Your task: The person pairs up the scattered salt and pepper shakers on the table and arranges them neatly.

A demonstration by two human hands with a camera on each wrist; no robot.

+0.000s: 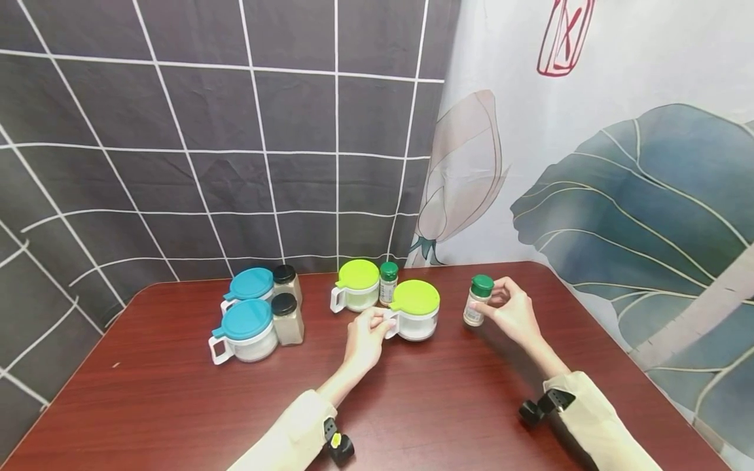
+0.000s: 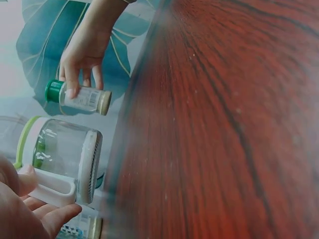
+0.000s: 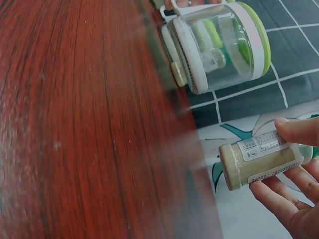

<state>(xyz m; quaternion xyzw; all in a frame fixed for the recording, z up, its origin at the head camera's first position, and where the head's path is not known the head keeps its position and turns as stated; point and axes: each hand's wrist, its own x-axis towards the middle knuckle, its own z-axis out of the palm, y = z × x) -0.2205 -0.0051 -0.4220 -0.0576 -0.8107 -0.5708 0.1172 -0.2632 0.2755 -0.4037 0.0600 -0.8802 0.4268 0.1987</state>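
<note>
My left hand pinches the white handle of a clear seasoning jar with a lime-green lid. In the left wrist view, the thumb lies on top of that handle and the fingers are beneath it. Off to the right, my right hand holds a small spice bottle with a green cap, thumb on one side and fingers on the other. Tan powder and a barcode label show on this spice bottle in the right wrist view. Both held things look upright.
Behind the held jar stand another lime-lidded jar and a second green-capped bottle. At left are two blue-lidded jars beside two black-capped bottles. The brown table ends at a grey grid curtain.
</note>
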